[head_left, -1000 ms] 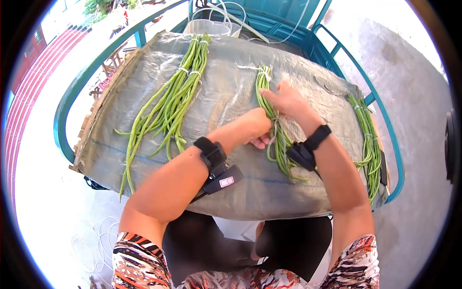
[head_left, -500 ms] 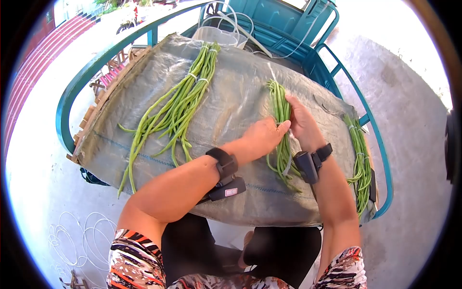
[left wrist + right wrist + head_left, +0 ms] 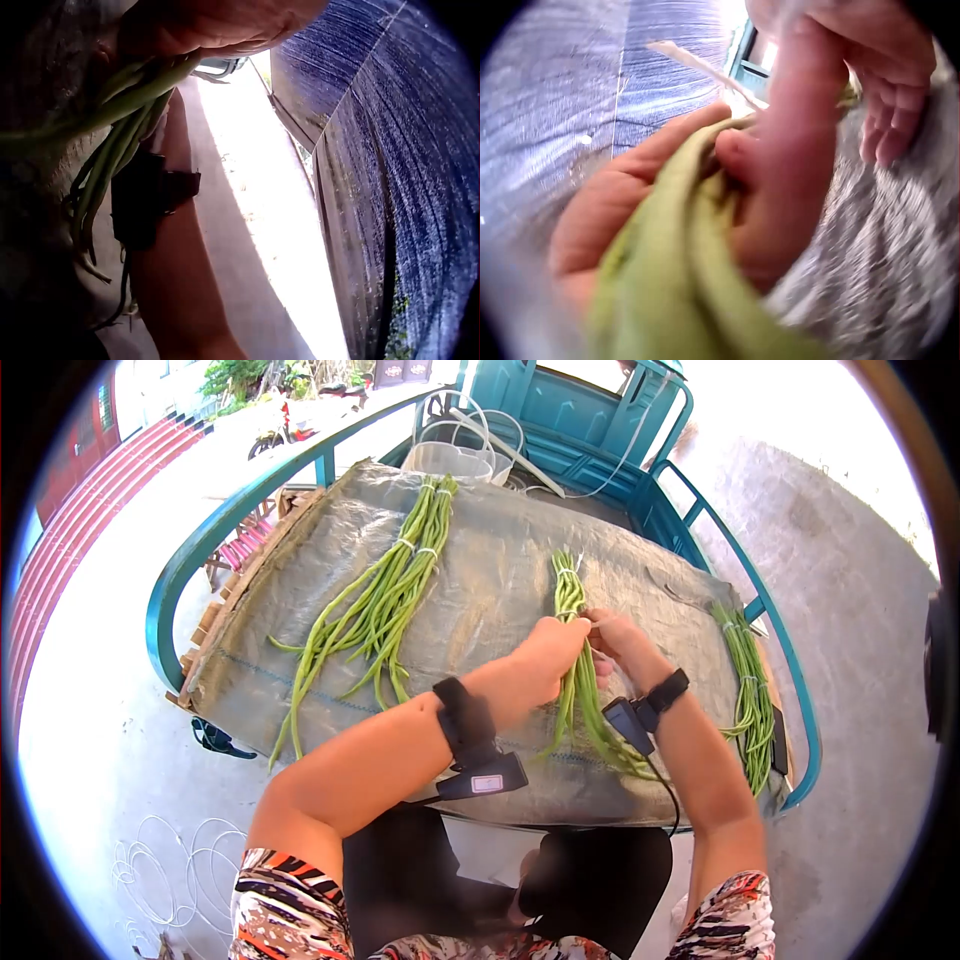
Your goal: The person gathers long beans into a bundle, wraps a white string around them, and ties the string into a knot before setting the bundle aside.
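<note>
In the head view a bunch of long green beans point(image 3: 568, 582), white-tied near its top, is held over the grey woven sheet. My left hand point(image 3: 548, 658) grips the bunch around its middle. My right hand point(image 3: 622, 644) is close against the left, its fingers curled at the bunch's right side. The right wrist view shows beans point(image 3: 675, 247) passing between fingers and a thumb, and a pale tie point(image 3: 694, 64) sticking out beyond them. Loose bean ends point(image 3: 101, 187) hang below the hand in the left wrist view. The hands hide where the tie runs.
Two tied bean bunches point(image 3: 400, 575) lie on the sheet point(image 3: 480, 530) at left, and another bunch point(image 3: 748, 690) at right. Teal rails point(image 3: 185, 575) border the cart. A clear plastic tub point(image 3: 448, 462) and white tubing are at the cab end.
Both hands have slid down the bunch, and its tied top shows more fully. My right hand has moved from along its upper part to beside my left. The bunch's tail swung right.
</note>
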`<state>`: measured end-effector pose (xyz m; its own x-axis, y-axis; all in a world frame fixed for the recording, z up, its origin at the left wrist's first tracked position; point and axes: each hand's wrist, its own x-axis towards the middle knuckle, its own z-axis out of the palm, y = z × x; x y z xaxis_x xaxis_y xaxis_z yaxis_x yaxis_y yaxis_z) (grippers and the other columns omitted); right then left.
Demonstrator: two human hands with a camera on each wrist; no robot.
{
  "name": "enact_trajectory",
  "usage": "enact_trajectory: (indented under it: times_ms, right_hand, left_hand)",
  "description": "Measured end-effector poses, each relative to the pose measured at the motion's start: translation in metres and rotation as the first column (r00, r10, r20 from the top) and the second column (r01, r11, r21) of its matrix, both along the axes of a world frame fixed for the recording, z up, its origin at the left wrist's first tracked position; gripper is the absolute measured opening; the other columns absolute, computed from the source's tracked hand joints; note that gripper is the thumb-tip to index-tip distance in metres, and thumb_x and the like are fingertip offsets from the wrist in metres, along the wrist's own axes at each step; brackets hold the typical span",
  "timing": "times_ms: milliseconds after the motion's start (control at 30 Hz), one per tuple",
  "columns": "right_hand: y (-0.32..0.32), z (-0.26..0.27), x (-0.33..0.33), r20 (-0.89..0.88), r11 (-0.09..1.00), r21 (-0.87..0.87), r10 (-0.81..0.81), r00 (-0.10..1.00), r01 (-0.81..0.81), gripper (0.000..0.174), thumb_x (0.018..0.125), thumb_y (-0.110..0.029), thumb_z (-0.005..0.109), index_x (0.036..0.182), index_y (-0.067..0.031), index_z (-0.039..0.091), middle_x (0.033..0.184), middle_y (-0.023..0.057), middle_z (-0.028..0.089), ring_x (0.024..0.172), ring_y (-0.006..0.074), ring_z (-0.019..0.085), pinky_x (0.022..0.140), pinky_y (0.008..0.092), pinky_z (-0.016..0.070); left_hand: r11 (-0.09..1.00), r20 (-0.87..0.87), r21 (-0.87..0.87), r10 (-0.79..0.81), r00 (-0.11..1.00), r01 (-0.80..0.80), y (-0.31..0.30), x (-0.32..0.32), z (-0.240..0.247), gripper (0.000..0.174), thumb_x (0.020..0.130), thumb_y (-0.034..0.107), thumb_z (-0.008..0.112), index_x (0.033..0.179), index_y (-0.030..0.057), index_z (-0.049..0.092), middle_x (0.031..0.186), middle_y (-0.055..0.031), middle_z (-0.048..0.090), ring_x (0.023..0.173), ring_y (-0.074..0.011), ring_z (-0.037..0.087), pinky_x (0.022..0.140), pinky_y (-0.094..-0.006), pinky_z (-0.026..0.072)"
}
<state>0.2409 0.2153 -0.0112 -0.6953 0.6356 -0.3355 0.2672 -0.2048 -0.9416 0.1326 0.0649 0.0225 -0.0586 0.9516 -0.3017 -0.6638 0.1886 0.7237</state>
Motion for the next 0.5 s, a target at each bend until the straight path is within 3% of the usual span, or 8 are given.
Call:
enact_trajectory:
  times_ms: [67,200,233,333,367,433,467,500]
  right_hand:
    - [0.012,-0.001,-0.008,0.192,0.969,0.196,-0.191,0.963,0.153,0.022,0.09,-0.025,0.051,0.093,-0.0036,0.056,0.074,0.0056,0.059,0.057,0.017,0.059,0.049,0.0295,0.0497]
    - [0.032,0.014,-0.009,0.248,0.925,0.37,-0.189,0.95,0.088,0.023,0.088,-0.029,0.053,0.097,-0.0074,0.055,0.093,0.0045,0.058,0.07,0.0184,0.061,0.062,0.0325,0.0511]
    - [0.039,0.016,-0.012,0.278,0.918,0.39,-0.186,0.942,0.066,0.027,0.089,-0.029,0.053,0.105,-0.0075,0.056,0.106,0.0058,0.057,0.081,0.0173,0.059,0.067,0.0336,0.051]
    - [0.048,0.015,-0.025,0.149,0.885,0.464,-0.126,0.981,0.043,0.035,0.09,-0.027,0.051,0.119,-0.0078,0.054,0.104,0.0049,0.057,0.09,0.017,0.057,0.068,0.0329,0.0505]
    - [0.053,0.018,-0.031,0.194,0.858,0.513,-0.104,0.976,-0.01,0.041,0.09,-0.025,0.05,0.128,-0.0077,0.05,0.109,0.0049,0.057,0.099,0.0178,0.054,0.073,0.0339,0.0502]
    - [0.067,0.007,-0.042,0.164,0.732,0.681,-0.14,0.976,-0.01,0.037,0.09,-0.021,0.046,0.123,-0.0055,0.054,0.108,0.0132,0.061,0.098,0.0248,0.058,0.078,0.0373,0.05]
    - [0.076,-0.002,-0.049,0.148,0.655,0.755,-0.16,0.976,-0.007,0.035,0.09,-0.018,0.044,0.12,-0.0044,0.055,0.107,0.0173,0.062,0.098,0.0283,0.06,0.08,0.0391,0.0499]
    - [0.107,-0.026,-0.055,0.189,0.44,0.89,-0.127,0.974,-0.116,0.037,0.09,-0.013,0.04,0.125,-0.004,0.051,0.121,0.0224,0.056,0.111,0.0354,0.055,0.089,0.0405,0.0454]
  left_hand:
    - [1.0,0.116,0.013,-0.015,0.993,0.013,-0.005,-0.005,-0.002,0.031,0.098,0.021,0.037,0.117,-0.0036,0.043,0.097,-0.0206,0.059,0.08,-0.0291,0.063,0.069,-0.0418,0.0563]
    - [0.997,0.304,-0.048,0.072,0.95,-0.06,-0.017,0.001,-0.004,0.034,0.1,0.027,0.036,0.117,-0.0019,0.043,0.099,-0.0214,0.056,0.083,-0.0313,0.061,0.072,-0.0453,0.0554]
    - [0.995,0.326,-0.067,0.097,0.94,-0.079,-0.017,0.003,-0.012,0.032,0.1,0.026,0.037,0.114,-0.0013,0.044,0.099,-0.0214,0.056,0.085,-0.0319,0.061,0.074,-0.0458,0.0549]
    - [0.983,0.379,-0.127,0.172,0.909,-0.133,-0.019,0.008,-0.029,0.029,0.099,0.026,0.04,0.109,-0.0002,0.047,0.097,-0.018,0.056,0.085,-0.0303,0.06,0.074,-0.0441,0.0553]
    - [0.98,0.376,-0.136,0.187,0.908,-0.146,-0.019,0.008,-0.032,0.029,0.099,0.027,0.04,0.107,-0.0001,0.047,0.097,-0.0171,0.056,0.085,-0.0297,0.061,0.073,-0.0434,0.0556]
    - [0.989,0.403,-0.112,0.135,0.905,-0.098,-0.018,0.005,-0.04,0.023,0.096,0.023,0.049,0.101,0.0005,0.05,0.092,-0.0135,0.058,0.08,-0.0271,0.062,0.069,-0.0408,0.0567]
    - [0.989,0.332,-0.118,0.121,0.935,-0.085,-0.018,0.004,-0.044,0.022,0.094,0.022,0.052,0.099,0.0006,0.051,0.091,-0.0131,0.058,0.079,-0.027,0.062,0.068,-0.0406,0.0568]
    - [0.989,0.261,-0.125,0.105,0.96,-0.074,-0.018,0.004,-0.045,0.02,0.093,0.02,0.054,0.097,0.0007,0.051,0.09,-0.0128,0.058,0.078,-0.0269,0.063,0.068,-0.0404,0.057]
